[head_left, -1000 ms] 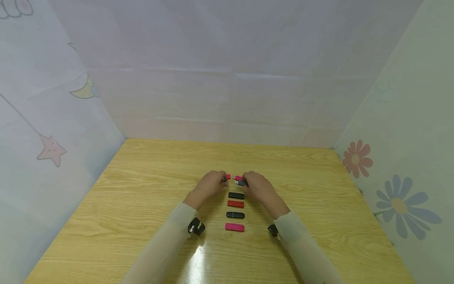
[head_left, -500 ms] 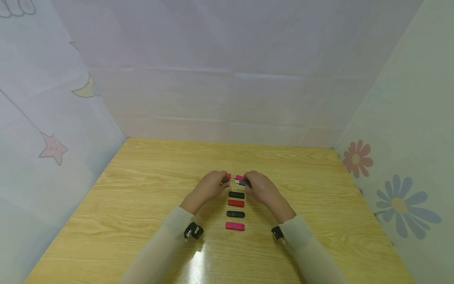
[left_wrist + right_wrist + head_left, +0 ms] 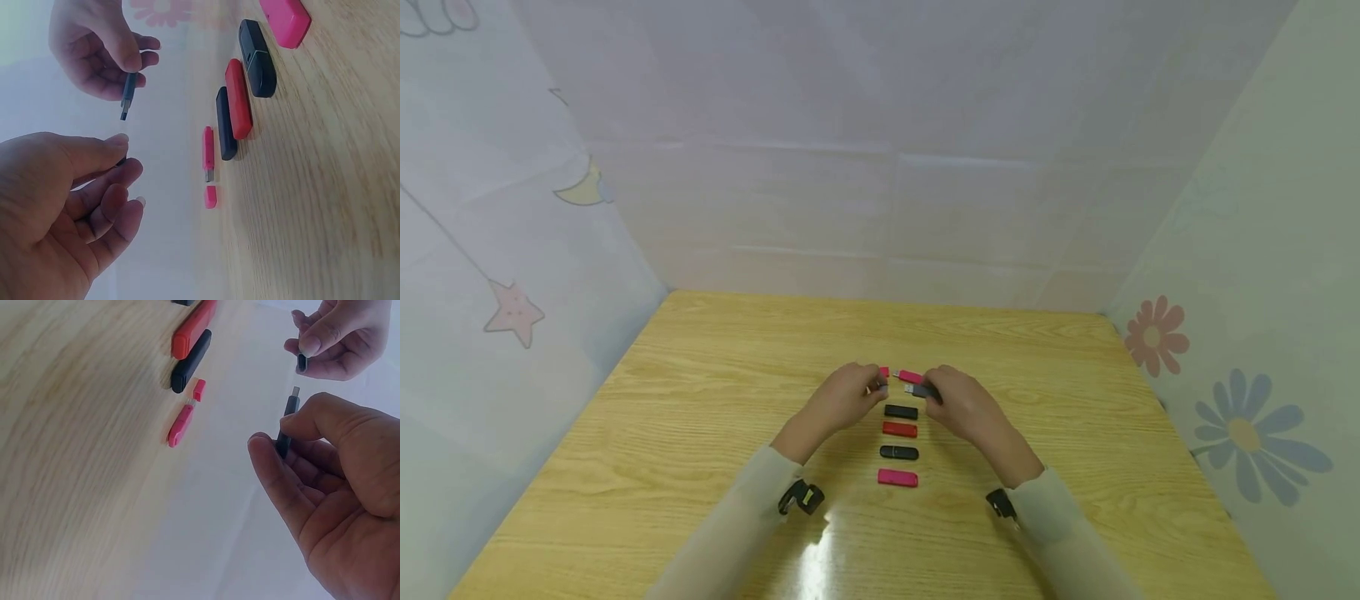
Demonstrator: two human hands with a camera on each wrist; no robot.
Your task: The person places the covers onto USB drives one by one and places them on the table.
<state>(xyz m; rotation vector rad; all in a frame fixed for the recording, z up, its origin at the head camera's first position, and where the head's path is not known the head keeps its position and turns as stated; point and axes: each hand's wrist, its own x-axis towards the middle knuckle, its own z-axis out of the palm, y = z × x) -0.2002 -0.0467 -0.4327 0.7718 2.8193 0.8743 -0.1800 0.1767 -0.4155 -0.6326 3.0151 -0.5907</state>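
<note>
My right hand pinches a dark USB flash drive, its metal plug bare and pointing toward the other hand. Between thumb and fingertips, my left hand holds a small dark cap, mostly hidden by the fingers. A gap separates cap and drive, both held above the table. Beyond the hands lies an uncapped pink USB flash drive, with its pink cap just off the plug end.
Nearer on the wooden table lie a black flash drive, a red one, a black rounded one and a pink one, in a column. Printed cloth walls stand at the back and sides.
My right hand has drawn slightly right and nearer with the dark drive, uncovering more of the pink drive behind. My left hand has barely shifted. The column of drives stays put.
</note>
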